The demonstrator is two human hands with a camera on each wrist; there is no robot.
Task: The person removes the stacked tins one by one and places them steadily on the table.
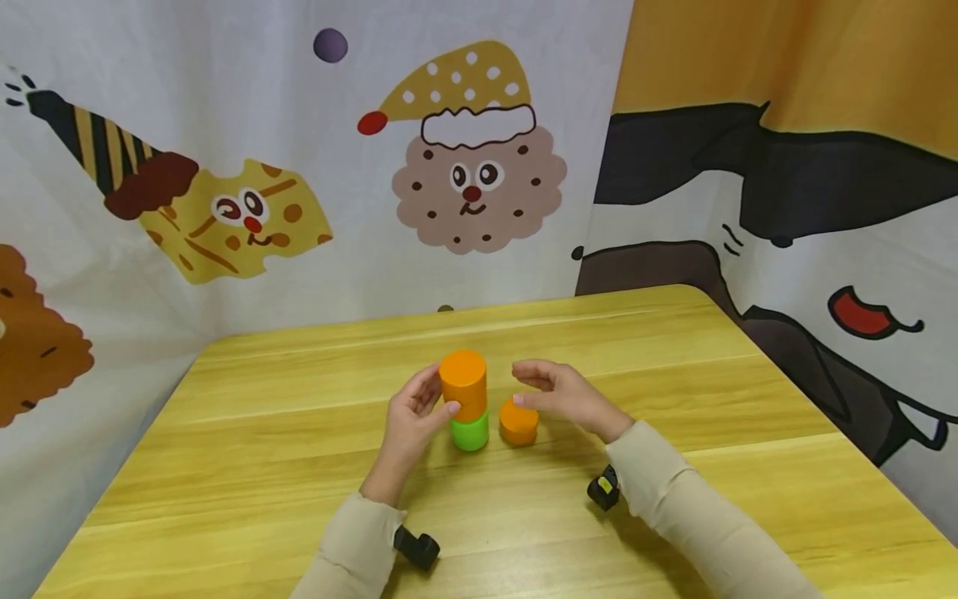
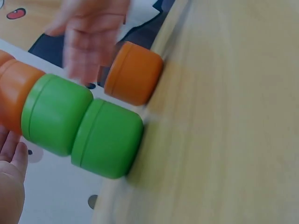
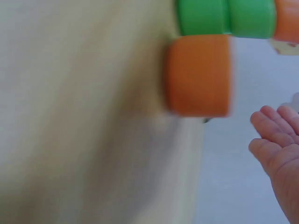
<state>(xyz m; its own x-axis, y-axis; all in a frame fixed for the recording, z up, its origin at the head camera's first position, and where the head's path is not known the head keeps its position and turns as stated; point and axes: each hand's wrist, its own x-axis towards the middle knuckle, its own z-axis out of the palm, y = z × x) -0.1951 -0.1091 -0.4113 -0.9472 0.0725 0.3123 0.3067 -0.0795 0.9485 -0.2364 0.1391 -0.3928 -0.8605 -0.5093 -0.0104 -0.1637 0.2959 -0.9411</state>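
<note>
A stack of rounded, lidded-looking cylinders stands upright on the table, with green pieces (image 2: 110, 137) at the bottom and orange ones (image 1: 463, 383) above. My left hand (image 1: 412, 416) is at the stack's left side by the orange part, its thumb in front and its relaxed fingers behind. One single orange cylinder (image 1: 520, 426) sits on the table just right of the stack. Over and beside that piece hovers my right hand (image 1: 565, 395), fingers loosely bent with nothing in them. The right wrist view shows this hand (image 3: 282, 154) apart from the lone orange cylinder (image 3: 199, 75).
A wood-grain table (image 1: 299, 433) carries the pieces. Behind it hangs a cloth (image 1: 359, 208) printed with cartoon food figures. Small black wrist devices stick out from the left sleeve (image 1: 352, 541) and the right sleeve (image 1: 674, 482), low over the tabletop.
</note>
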